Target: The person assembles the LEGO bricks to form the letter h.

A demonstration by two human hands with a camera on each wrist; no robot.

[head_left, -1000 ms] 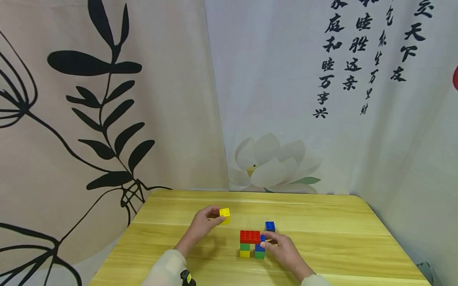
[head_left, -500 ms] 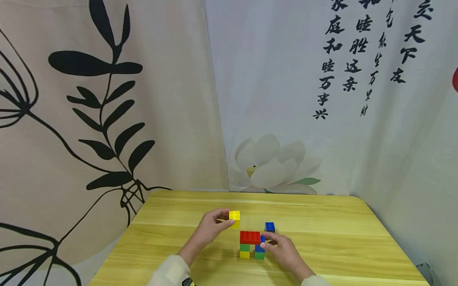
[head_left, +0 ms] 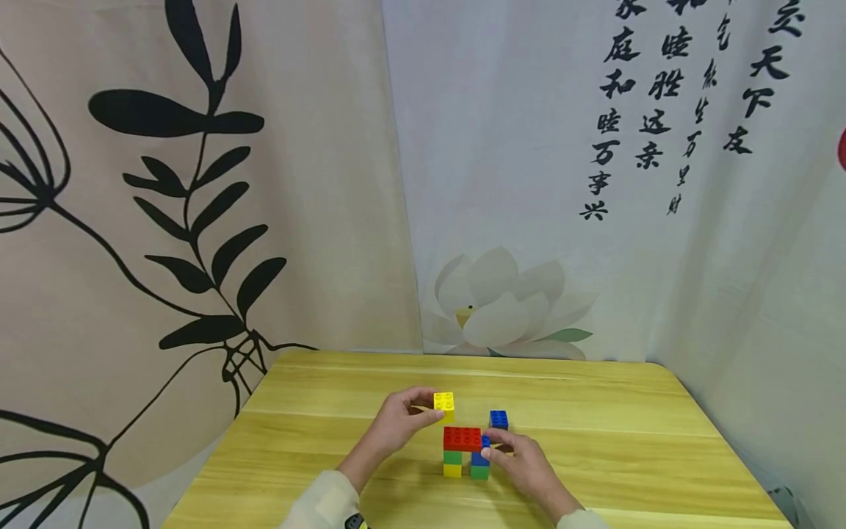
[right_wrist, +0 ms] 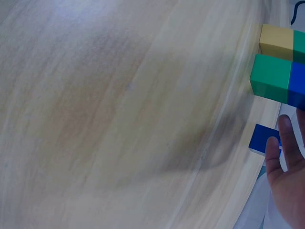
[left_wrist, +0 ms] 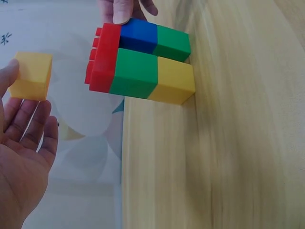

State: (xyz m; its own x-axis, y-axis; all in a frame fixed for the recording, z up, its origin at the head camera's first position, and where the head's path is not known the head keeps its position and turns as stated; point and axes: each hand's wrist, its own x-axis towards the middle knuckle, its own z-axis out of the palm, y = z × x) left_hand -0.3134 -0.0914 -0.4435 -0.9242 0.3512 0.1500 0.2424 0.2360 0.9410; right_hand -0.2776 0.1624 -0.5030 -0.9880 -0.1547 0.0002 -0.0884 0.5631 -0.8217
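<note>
My left hand pinches a yellow toy brick between thumb and fingers. In the left wrist view this brick hangs apart from the studs of the red brick. The red brick lies across two columns: a green brick on a yellow brick, and a blue brick on a green brick. At the right column, my right hand holds the upper blue brick, thumb in front and fingers behind. Part of that brick is covered by the hand.
A loose blue brick sits on the wooden table behind the right hand. The table's far edge meets a printed curtain. A dark watch-like item is at the left sleeve.
My left hand has carried the yellow brick to the right and slightly nearer, to just beyond the red brick. The right hand and the built columns have stayed in place.
</note>
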